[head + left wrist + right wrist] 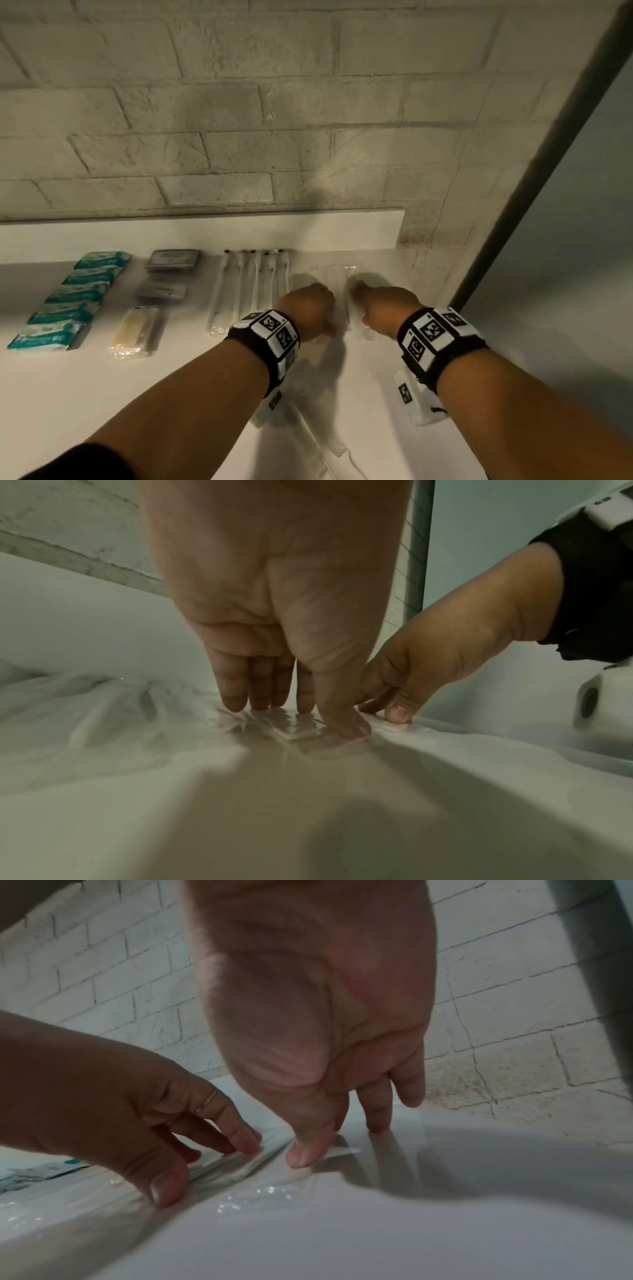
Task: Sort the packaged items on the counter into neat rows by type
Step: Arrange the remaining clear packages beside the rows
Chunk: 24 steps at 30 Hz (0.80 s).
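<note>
Both my hands are down on the clear-wrapped packets (pixel 342 284) at the right end of the white tabletop (pixel 102 394). My left hand (pixel 310 306) presses them with straight, spread fingertips (pixel 234 703); my right hand (pixel 387 305) does likewise, thumb and fingers flat on the wrap. Just left lie wrapped toothbrushes (pixel 250 287), then grey boxes (pixel 171 262) and a comb packet (pixel 135 330), then a row of teal packs (pixel 73 298). A brick wall (pixel 239 120) stands behind.
</note>
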Each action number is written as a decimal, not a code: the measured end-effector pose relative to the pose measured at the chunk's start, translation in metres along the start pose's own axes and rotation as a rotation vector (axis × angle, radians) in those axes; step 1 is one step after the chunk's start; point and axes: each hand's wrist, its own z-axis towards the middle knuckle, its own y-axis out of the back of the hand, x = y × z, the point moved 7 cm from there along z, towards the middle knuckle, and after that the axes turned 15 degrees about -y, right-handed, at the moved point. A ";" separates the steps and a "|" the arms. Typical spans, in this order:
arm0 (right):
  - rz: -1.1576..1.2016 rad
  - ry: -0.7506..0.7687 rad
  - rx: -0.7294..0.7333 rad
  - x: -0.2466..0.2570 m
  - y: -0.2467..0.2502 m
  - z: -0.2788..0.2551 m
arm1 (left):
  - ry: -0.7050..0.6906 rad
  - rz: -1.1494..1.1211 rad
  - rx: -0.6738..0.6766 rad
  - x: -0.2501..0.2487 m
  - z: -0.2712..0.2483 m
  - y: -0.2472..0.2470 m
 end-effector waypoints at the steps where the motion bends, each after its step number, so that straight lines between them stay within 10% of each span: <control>1: -0.002 -0.002 -0.001 0.001 -0.001 0.000 | 0.004 0.011 -0.002 0.001 0.000 0.000; 11: 0.410 -0.079 -0.096 -0.016 0.023 -0.030 | 0.016 -0.057 -0.064 0.001 -0.009 0.006; 16: 0.095 0.309 0.186 0.060 -0.017 -0.125 | 0.065 -0.077 0.047 0.005 -0.013 0.002; 24: 0.003 0.210 0.192 0.072 -0.036 -0.118 | 0.037 -0.031 0.134 0.001 -0.019 0.002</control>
